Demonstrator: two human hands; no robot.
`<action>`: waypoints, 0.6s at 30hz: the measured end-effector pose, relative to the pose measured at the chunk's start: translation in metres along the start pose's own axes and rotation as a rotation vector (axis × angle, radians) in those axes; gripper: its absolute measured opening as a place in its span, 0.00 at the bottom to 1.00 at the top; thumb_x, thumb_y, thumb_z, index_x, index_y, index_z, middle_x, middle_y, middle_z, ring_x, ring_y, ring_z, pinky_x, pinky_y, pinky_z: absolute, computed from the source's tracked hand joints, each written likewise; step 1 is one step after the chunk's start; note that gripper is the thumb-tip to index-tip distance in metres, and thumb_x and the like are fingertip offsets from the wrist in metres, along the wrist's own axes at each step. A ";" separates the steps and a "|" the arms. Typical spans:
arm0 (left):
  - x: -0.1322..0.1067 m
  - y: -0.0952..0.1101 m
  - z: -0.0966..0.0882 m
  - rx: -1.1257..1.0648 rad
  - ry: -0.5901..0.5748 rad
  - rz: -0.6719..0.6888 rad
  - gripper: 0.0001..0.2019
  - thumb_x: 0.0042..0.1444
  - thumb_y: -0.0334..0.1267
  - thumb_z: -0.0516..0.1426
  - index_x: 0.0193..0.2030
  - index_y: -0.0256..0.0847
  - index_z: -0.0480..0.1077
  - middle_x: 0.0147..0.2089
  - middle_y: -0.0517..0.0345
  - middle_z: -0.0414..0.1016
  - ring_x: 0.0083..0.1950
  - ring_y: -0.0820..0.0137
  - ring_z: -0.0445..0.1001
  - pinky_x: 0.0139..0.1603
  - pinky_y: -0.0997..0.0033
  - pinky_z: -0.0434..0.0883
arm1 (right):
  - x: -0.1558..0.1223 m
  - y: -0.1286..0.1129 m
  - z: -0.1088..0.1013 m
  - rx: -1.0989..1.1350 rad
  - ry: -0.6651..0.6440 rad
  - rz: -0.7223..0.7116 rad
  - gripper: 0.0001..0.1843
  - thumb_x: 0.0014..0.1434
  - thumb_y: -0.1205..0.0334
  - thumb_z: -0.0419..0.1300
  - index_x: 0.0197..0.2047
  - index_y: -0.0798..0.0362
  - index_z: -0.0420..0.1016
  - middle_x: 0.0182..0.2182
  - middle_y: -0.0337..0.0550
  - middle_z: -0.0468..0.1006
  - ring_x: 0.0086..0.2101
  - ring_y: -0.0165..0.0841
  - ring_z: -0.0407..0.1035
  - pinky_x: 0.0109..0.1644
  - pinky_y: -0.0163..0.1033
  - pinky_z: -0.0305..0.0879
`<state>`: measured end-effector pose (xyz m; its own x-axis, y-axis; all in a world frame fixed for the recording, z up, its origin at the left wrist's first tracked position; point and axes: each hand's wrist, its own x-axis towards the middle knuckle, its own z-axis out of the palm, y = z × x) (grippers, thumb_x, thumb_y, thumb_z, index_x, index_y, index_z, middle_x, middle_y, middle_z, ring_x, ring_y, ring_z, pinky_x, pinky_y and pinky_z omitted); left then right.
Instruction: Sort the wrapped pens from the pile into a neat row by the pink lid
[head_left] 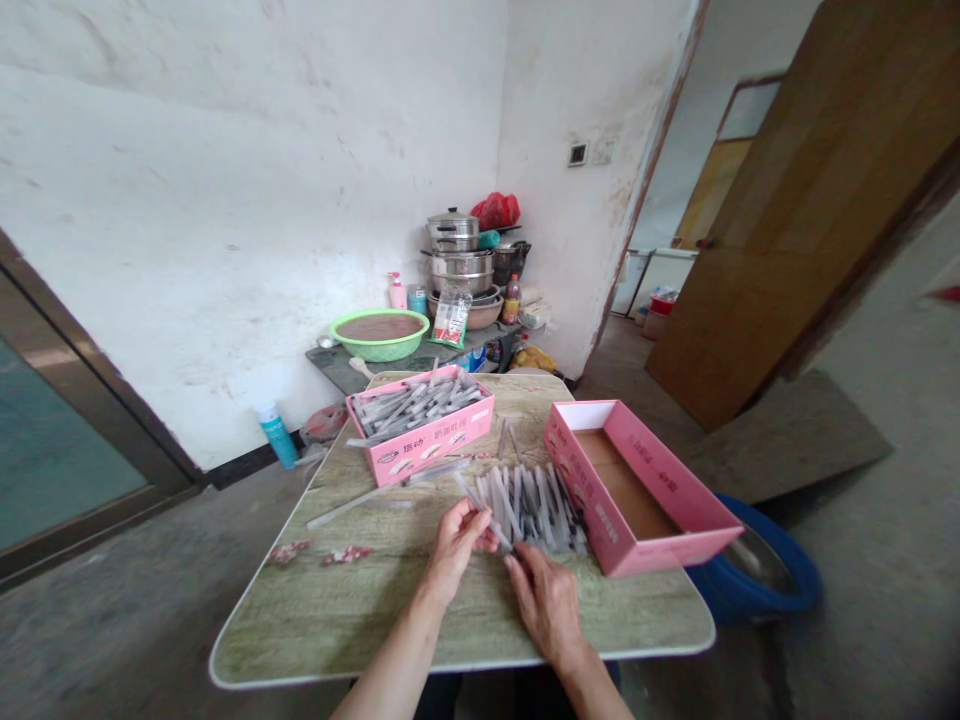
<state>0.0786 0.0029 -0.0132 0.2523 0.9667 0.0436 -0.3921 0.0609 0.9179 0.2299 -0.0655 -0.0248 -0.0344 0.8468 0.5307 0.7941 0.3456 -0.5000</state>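
Note:
My left hand is closed in a pinch on one thin grey-and-clear packaged stick at the left edge of a pile of such sticks on the table. My right hand lies palm down just below the pile, fingertips touching the lower end of the same stick, fingers together. A pink box full of the same sticks stands behind the pile. An empty pink box lies to the right, hanging over the table's edge.
A few loose sticks lie left of the pile. A low shelf behind holds a green basin, steel pots and bottles. A blue tub sits on the floor at right, beside a wooden door.

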 end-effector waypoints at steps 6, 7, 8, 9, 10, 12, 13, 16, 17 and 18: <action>0.001 -0.001 0.000 0.014 -0.017 -0.019 0.16 0.51 0.47 0.62 0.37 0.35 0.68 0.30 0.54 0.75 0.27 0.71 0.73 0.29 0.71 0.72 | 0.000 0.000 0.001 0.005 0.020 0.009 0.15 0.66 0.56 0.49 0.40 0.55 0.73 0.26 0.43 0.77 0.25 0.30 0.72 0.30 0.30 0.62; 0.001 -0.001 -0.001 0.014 -0.015 -0.020 0.16 0.51 0.47 0.62 0.37 0.35 0.68 0.30 0.54 0.75 0.27 0.71 0.73 0.29 0.71 0.72 | 0.000 0.000 0.002 -0.004 0.026 0.021 0.15 0.66 0.55 0.49 0.40 0.55 0.73 0.26 0.43 0.77 0.25 0.30 0.72 0.30 0.30 0.61; 0.001 -0.001 -0.001 0.014 -0.008 -0.020 0.16 0.51 0.47 0.62 0.37 0.35 0.68 0.30 0.54 0.75 0.28 0.70 0.73 0.30 0.71 0.72 | 0.000 0.000 0.002 -0.012 0.025 0.027 0.15 0.66 0.55 0.49 0.40 0.55 0.73 0.26 0.43 0.77 0.25 0.30 0.72 0.29 0.30 0.61; 0.002 -0.002 -0.001 0.013 -0.001 -0.020 0.16 0.51 0.47 0.62 0.37 0.35 0.68 0.30 0.54 0.75 0.28 0.70 0.73 0.30 0.71 0.72 | 0.000 0.000 0.001 -0.018 0.016 0.026 0.16 0.66 0.55 0.49 0.40 0.55 0.73 0.26 0.43 0.77 0.25 0.30 0.72 0.29 0.30 0.61; 0.002 -0.002 -0.001 0.011 0.006 -0.021 0.16 0.51 0.47 0.62 0.37 0.35 0.68 0.30 0.54 0.75 0.28 0.70 0.73 0.29 0.71 0.72 | 0.000 -0.001 0.001 -0.021 0.001 0.019 0.16 0.67 0.55 0.48 0.40 0.55 0.73 0.26 0.43 0.77 0.25 0.30 0.72 0.30 0.30 0.61; 0.002 -0.001 -0.001 0.010 0.010 -0.021 0.16 0.51 0.47 0.62 0.37 0.36 0.68 0.30 0.55 0.75 0.28 0.70 0.73 0.29 0.71 0.72 | 0.000 -0.001 0.001 -0.016 -0.028 0.004 0.17 0.68 0.57 0.46 0.39 0.55 0.73 0.26 0.43 0.77 0.26 0.30 0.73 0.31 0.31 0.61; 0.002 0.000 0.000 0.010 0.009 -0.022 0.16 0.51 0.47 0.62 0.37 0.36 0.68 0.30 0.55 0.75 0.27 0.70 0.73 0.29 0.71 0.72 | 0.000 0.000 0.001 -0.012 -0.035 0.002 0.17 0.68 0.58 0.45 0.39 0.54 0.73 0.26 0.43 0.77 0.26 0.30 0.73 0.31 0.31 0.61; 0.001 0.001 0.001 0.013 0.006 -0.029 0.17 0.49 0.47 0.63 0.36 0.35 0.69 0.30 0.55 0.75 0.27 0.70 0.74 0.29 0.71 0.72 | -0.001 0.002 0.003 -0.009 -0.015 0.024 0.16 0.67 0.56 0.47 0.40 0.55 0.73 0.26 0.43 0.77 0.26 0.31 0.73 0.31 0.31 0.62; 0.001 0.001 0.001 0.012 0.011 -0.034 0.17 0.49 0.48 0.63 0.36 0.35 0.69 0.29 0.55 0.75 0.27 0.70 0.74 0.29 0.71 0.72 | -0.002 0.003 0.003 -0.012 -0.001 0.037 0.16 0.67 0.55 0.48 0.40 0.55 0.73 0.26 0.43 0.78 0.26 0.31 0.73 0.31 0.31 0.62; 0.001 0.002 0.001 0.011 0.018 -0.037 0.17 0.48 0.48 0.63 0.36 0.35 0.69 0.29 0.55 0.75 0.27 0.70 0.74 0.29 0.71 0.72 | -0.002 0.004 0.004 -0.017 0.011 0.050 0.16 0.66 0.54 0.49 0.41 0.55 0.73 0.27 0.43 0.78 0.26 0.31 0.73 0.30 0.31 0.62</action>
<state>0.0794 0.0035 -0.0110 0.2506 0.9681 0.0025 -0.3730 0.0942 0.9230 0.2305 -0.0647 -0.0304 0.0125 0.8583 0.5130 0.8051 0.2957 -0.5143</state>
